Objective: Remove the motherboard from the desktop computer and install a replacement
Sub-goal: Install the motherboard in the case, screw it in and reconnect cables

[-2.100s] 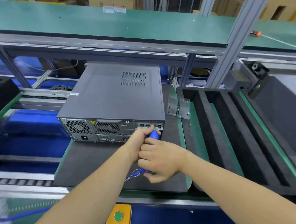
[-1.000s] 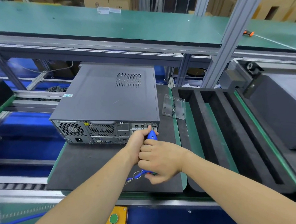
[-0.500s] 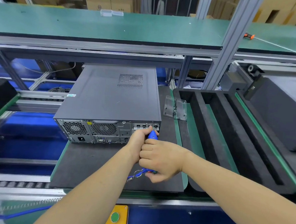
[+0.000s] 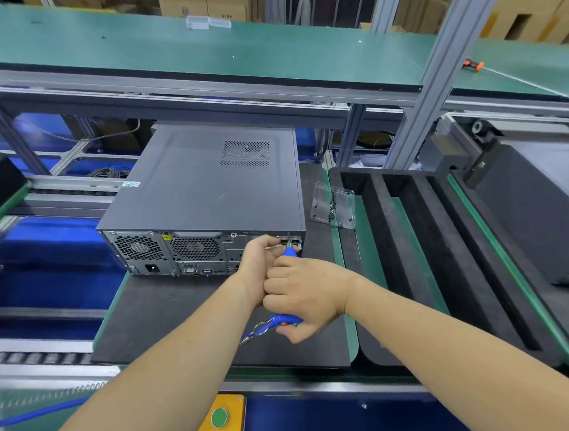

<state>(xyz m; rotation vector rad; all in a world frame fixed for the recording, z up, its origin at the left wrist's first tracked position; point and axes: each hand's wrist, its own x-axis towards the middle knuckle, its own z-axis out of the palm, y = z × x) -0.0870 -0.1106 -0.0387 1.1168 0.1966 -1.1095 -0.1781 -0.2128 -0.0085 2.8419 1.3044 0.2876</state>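
Nothing much has moved: we keep both hands, left [image 4: 263,259] steadying, right [image 4: 300,291] gripping the screwdriver [image 4: 289,251], at the case [image 4: 208,190] rear, frame centre, unscrewing; next, slide the cover off.

Count: one desktop computer [image 4: 208,190], lid on; two round fan grilles on its rear panel. One blue-handled screwdriver [image 4: 289,252]. One clear plastic box [image 4: 333,208]. One black foam tray [image 4: 440,258] with three long slots. One green push-button [image 4: 220,417]. Two hands: left hand [image 4: 262,257], right hand [image 4: 301,293].
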